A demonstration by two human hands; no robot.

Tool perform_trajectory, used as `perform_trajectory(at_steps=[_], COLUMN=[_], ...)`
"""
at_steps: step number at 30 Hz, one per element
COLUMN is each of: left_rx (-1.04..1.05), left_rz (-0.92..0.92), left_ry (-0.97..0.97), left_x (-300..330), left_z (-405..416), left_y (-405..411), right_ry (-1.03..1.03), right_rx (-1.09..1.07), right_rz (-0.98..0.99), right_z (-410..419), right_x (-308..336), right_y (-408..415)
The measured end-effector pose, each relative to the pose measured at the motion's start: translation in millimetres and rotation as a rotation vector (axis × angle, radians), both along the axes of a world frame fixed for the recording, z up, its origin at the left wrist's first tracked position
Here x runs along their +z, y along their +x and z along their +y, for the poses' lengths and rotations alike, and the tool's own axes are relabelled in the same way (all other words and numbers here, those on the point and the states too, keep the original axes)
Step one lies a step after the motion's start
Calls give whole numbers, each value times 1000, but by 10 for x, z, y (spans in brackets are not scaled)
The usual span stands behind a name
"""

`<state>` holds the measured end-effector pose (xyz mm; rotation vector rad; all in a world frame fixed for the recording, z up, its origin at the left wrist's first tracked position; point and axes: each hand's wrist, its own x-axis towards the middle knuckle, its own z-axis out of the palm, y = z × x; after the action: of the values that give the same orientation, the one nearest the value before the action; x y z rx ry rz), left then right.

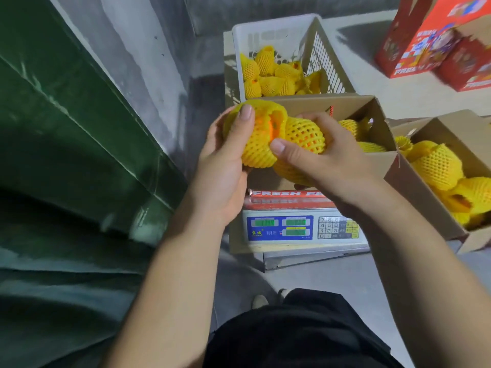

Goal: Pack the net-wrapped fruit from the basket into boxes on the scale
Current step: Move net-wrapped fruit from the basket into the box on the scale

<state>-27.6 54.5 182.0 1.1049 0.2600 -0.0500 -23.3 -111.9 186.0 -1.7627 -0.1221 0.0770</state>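
Head view: basket (313, 30) holds netted fruit (271, 75); scale box (372, 112) partly filled.

Green tarpaulin (66, 144) fills the left side, draped in folds down to the grey concrete floor (332, 277). Grey concrete wall (148, 49) rises behind it. Red printed cartons (435, 41) stand stacked at the far right corner, lettering "FRESH" partly legible. Black trousers (300, 333) at the bottom edge; two light shoe tips (260, 300) show on the floor just ahead of them.
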Motion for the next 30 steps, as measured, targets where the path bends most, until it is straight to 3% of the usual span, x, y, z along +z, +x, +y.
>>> perform_trajectory(at_steps=[7,12,19,30], left_rx=[-17,-65,113,177], left_rz=[5,21,97,108], left_ry=[83,37,120,105], left_x=[-70,-179,-179,-140], left_z=[-150,-223,-309,-341], left_y=[-149,-284,-507,-686], right_ry=[58,85,70,129], right_rx=[-16,-5,51,63], right_rz=[-14,-7,-11,-8], right_z=[-119,-288,-326,-292], right_x=[-80,-148,-180,-175], right_y=[-73,-178,-349,-468])
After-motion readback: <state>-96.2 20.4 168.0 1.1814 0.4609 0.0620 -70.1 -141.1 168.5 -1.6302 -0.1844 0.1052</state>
